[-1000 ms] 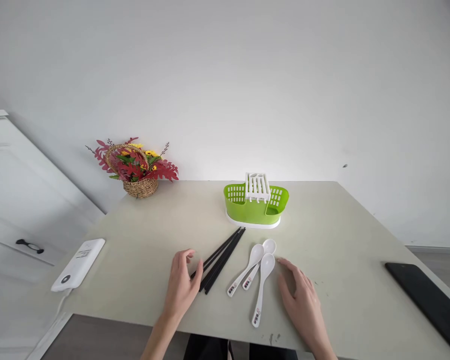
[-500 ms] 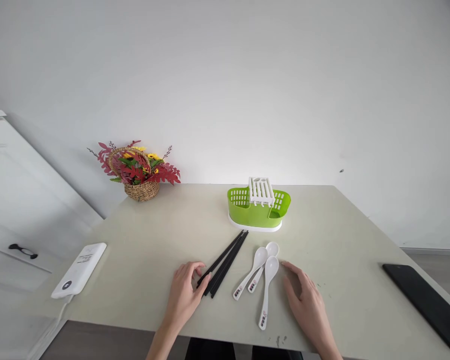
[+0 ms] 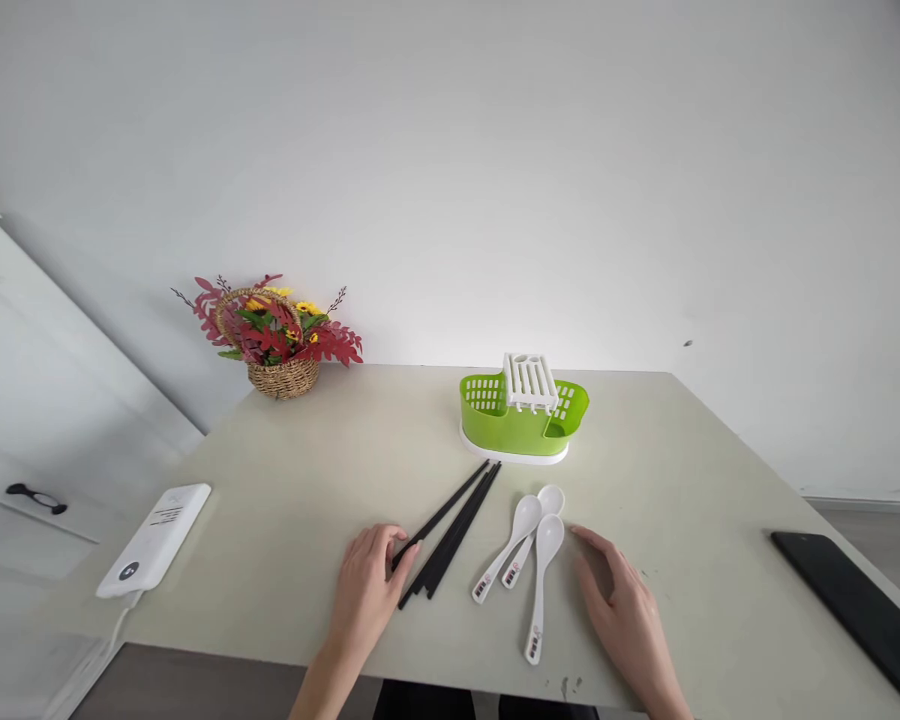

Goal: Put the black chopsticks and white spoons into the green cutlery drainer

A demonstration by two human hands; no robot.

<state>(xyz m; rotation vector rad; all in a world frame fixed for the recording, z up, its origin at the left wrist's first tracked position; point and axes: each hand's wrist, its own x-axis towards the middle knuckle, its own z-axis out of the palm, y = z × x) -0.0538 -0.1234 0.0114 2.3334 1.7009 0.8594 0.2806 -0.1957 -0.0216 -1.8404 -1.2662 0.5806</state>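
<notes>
My left hand is closed at the thumb and forefinger around the lower end of one black chopstick, which lies on the table a little apart from the others. Just to its right, several more black chopsticks lie in a loose, slanting bundle. Three white spoons with printed handle ends lie overlapping, bowls pointing away from me. My right hand rests on the table beside them, thumb and fingers apart, holding nothing. Behind the chopsticks stands a green utensil basket with a white slotted top and white base.
A wicker basket of artificial flowers stands at the back left by the wall. A white power bank with a cable lies at the left edge of the table. On the right edge lies a black phone. A white cabinet adjoins the left.
One chopstick now lies separated to the left of the bundle, its lower end in my left hand's fingers. My right hand has hardly moved. The view has shifted slightly.
</notes>
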